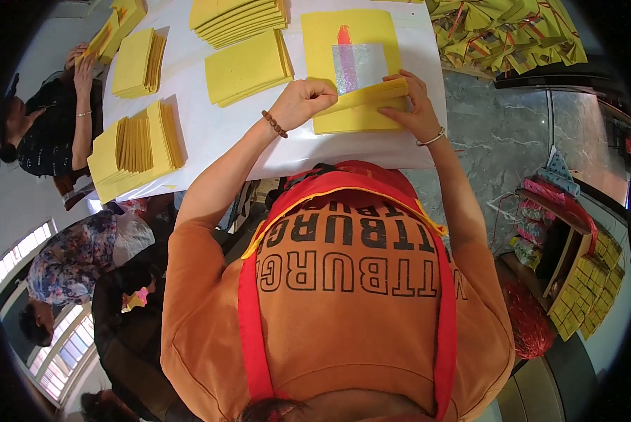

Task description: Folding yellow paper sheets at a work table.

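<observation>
A stack or sheet of yellow paper [319,42] lies in front of me, with a silvery square [371,62] and a red stripe on its face. A folded band of yellow paper [368,95] crosses its lower part. My left hand [303,103] is closed like a fist at the band's left end, its fingertips hidden. At the right end, my right hand [417,109] holds the band, thumb below and fingers above. Just left of these papers sits a folded yellow paper bundle [245,70].
More yellow paper bundles [136,63] stand along the left of the white table [273,158]. Beyond its right edge, yellow paper pieces with red strings [505,35] are heaped. A co-worker's hands [83,67] hold yellow paper at far left. Another person [83,246] is at lower left.
</observation>
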Tool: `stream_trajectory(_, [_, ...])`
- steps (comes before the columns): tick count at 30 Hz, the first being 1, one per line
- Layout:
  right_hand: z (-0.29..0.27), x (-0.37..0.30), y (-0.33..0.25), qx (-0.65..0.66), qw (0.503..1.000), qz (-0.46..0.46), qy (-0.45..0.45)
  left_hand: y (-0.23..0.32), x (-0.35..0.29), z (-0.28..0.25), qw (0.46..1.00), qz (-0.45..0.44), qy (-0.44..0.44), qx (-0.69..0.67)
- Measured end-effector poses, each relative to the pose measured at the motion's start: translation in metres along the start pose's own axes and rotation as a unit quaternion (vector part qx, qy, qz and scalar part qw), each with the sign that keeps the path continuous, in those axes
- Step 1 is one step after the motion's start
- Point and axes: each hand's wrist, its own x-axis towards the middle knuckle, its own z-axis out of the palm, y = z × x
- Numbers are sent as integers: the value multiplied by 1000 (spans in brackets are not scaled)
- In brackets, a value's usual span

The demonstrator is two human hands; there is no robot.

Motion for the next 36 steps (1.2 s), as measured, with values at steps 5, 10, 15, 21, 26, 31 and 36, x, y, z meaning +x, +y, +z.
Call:
stream_trajectory(5, [2,0,13,-37,999,-32,0,2,3,-1,1000,-1,-15,-16])
stream_trajectory(10, [3,2,12,-30,999,-35,13,2,-1,0,1000,2,-13,7])
stream_trajectory(15, [0,3,13,-41,997,-61,13,14,-14,21,936,238,28,259])
stream_trajectory(21, [0,9,6,-58,998,-14,30,-1,-8,15,831,346,5,436])
stream_trajectory(26, [1,8,3,-53,998,3,38,3,-12,14,864,327,-15,383])
stream_trajectory(31, [1,8,4,-35,999,13,39,5,-11,15,869,308,-16,387])
stream_trajectory(36, [0,8,6,-37,999,1,26,3,-6,8,891,293,-55,342])
